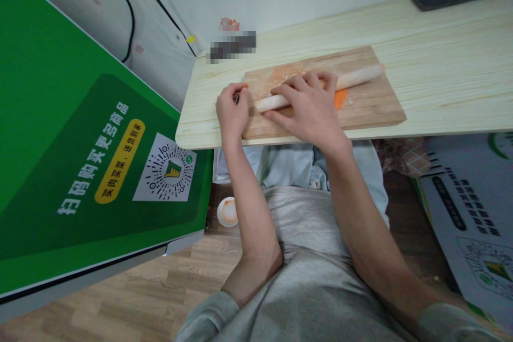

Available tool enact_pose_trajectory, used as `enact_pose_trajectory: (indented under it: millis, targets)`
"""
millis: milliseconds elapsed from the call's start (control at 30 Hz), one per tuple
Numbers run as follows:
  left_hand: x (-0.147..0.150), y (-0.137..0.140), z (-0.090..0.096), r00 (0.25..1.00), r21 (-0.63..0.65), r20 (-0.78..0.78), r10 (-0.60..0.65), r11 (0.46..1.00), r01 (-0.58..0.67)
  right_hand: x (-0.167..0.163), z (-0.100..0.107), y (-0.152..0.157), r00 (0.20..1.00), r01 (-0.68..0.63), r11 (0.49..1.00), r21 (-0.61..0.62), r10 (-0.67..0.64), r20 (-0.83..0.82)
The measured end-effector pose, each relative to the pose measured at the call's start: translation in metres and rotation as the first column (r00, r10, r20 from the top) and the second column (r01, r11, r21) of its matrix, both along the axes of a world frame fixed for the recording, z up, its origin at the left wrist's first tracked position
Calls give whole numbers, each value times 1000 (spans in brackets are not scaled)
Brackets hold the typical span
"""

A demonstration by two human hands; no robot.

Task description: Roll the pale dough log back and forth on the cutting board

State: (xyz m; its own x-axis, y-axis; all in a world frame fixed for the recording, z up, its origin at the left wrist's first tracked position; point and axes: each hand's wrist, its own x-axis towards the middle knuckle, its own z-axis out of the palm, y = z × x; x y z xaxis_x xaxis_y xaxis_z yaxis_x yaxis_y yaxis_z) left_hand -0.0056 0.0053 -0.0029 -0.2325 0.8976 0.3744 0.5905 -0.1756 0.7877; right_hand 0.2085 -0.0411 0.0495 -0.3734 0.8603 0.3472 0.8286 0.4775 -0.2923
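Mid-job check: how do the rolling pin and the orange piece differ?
The rolling pin is a long, pale rod; the orange piece is bright and looks flat. The rolling pin shows on both sides of the right hand; the orange piece is partly hidden. Both are over the cutting board.

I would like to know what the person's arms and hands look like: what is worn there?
The person wears short grey sleeves, and both forearms are bare. The left hand and right hand wear no gloves, and no watch or bracelet shows.

The head camera looks forward and down, over the shirt. It faces the board from nearby.
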Motion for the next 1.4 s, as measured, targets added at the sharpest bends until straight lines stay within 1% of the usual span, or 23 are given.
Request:
enact_pose_trajectory:
  millis: [167, 333, 433, 600, 800, 1000, 1100, 1200, 1300, 1400]
  targets:
    - [-2, 1, 1, 1000, -12, -5, -5, 1000, 5, 0, -1, 1, 1000, 6, 1000, 5, -6, 30]
    - [1, -1, 4, 1000, -10, 2, 4, 1000, -4, 0, -2, 1, 1000, -2, 1000, 23, 2, 5]
    - [3, -2, 5, 1000, 5, -1, 7, 1000, -7, 0, -1, 1, 1000, 4, 1000, 17, -4, 5]
    - [0, 0, 2, 1000, -12, 14, -9, 1000, 10, 0, 1, 0, 1000, -4, 1000, 11, 4, 5]
    - [-2, 1, 1, 1000, -2, 18, -13, 1000, 13, 0, 3, -1, 1000, 12, 999, -31, -12, 29]
    - [-2, 3, -1, 1000, -1, 14, -26, 1000, 26, 0, 0, 2, 999, -8, 999, -45, 6, -33]
    - [-3, 3, -3, 999, 17, 17, -31, 999, 30, 0, -1, 3, 1000, 12, 998, -62, -13, -4]
    - [-4, 4, -5, 999, 26, 26, -41, 999, 40, -2, 1, 2, 999, 35, 999, -41, -33, 32]
    - [-6, 6, -7, 998, 29, 34, -51, 998, 50, -3, 3, 1, 999, 33, 999, -33, -32, 39]
    - [-8, 7, -8, 998, 23, 35, -51, 998, 50, -3, 4, 2, 998, 35, 998, -52, -32, 52]
